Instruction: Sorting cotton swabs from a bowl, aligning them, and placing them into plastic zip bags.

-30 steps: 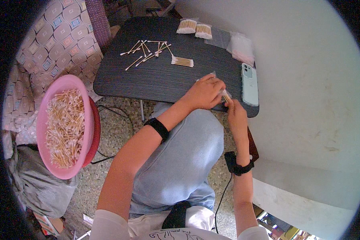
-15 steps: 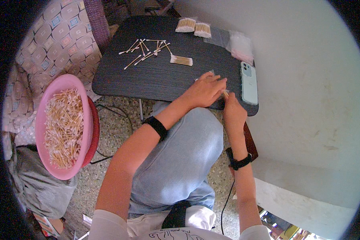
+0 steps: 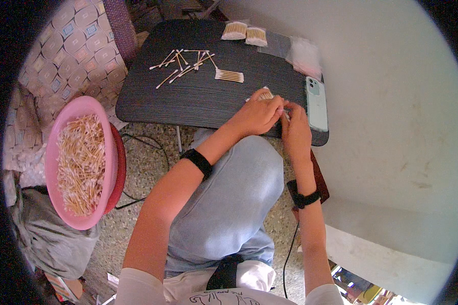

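Note:
Over the near right part of the dark table, my left hand point(image 3: 261, 116) is closed around a packet of cotton swabs point(image 3: 265, 95), whose sticks and white tips show past the fingers. My right hand point(image 3: 296, 128) meets it from the right, fingers pinched together at the packet's near end. What lies between those fingertips is mostly hidden; a small pale bit shows there. Just beyond my left hand, a neat row of cotton swabs point(image 3: 229, 75) lies on the table, with several loose cotton swabs point(image 3: 184, 66) scattered to its left.
Two filled swab packets point(image 3: 234, 31) lie at the table's point(image 3: 173, 101) far edge, beside clear plastic bags point(image 3: 304, 57). A pale green phone point(image 3: 316, 103) rests at the right edge, near the wall point(image 3: 392, 112). A pink basin point(image 3: 86, 222) heaped with swabs stands at the left.
My right hand has moved slightly up, its fingers now bent against the packet's end. My left hand has turned a little, so more of the swabs show.

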A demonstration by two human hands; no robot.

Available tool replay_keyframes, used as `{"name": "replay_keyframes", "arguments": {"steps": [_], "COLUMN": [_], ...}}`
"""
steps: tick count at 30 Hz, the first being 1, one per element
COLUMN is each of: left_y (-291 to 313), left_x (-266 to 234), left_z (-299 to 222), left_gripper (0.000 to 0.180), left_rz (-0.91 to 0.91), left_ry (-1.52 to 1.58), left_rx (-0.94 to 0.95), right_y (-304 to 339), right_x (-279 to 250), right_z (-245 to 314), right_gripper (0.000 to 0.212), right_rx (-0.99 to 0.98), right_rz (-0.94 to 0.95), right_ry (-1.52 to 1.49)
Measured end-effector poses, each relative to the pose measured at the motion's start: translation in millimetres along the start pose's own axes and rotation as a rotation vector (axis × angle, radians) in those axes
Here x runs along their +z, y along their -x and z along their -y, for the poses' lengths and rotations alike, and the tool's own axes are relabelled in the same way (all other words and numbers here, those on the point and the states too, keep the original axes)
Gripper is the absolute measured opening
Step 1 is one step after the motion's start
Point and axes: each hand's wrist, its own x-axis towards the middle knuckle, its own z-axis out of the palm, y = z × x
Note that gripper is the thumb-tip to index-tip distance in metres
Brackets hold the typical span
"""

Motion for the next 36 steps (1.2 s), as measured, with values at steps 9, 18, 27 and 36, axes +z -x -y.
{"name": "replay_keyframes", "arguments": {"steps": [9,18,27,36], "left_y": [1.4,0.7,2.1,3.6], "left_x": [-1.2,1.6,-7.0,-7.4], "left_z": [1.1,5.0,-3.7,-2.5], "left_gripper": [0.016,0.017,0.051,0.039], "left_rz": [-0.052,-0.079,-0.015,0.014], "left_ry": [0.074,0.027,-0.179,-0.143], "left_rx": [-0.014,0.057,-0.031,-0.049], "right_y": [13.3,9.0,-7.8,-1.7], "right_x": [-13.6,4.6,-5.9,4.7], "right_z": [-19.6,-11.8,-19.3,-29.1], "right_gripper": [0.021,0.015,0.014,0.009], "right_rx": [0.231,0.149,0.177,0.236], "right_rz": [0.052,-0.108,0.139,0.106], "right_ry": [-0.68,-0.539,-0.863,-0.984]}}
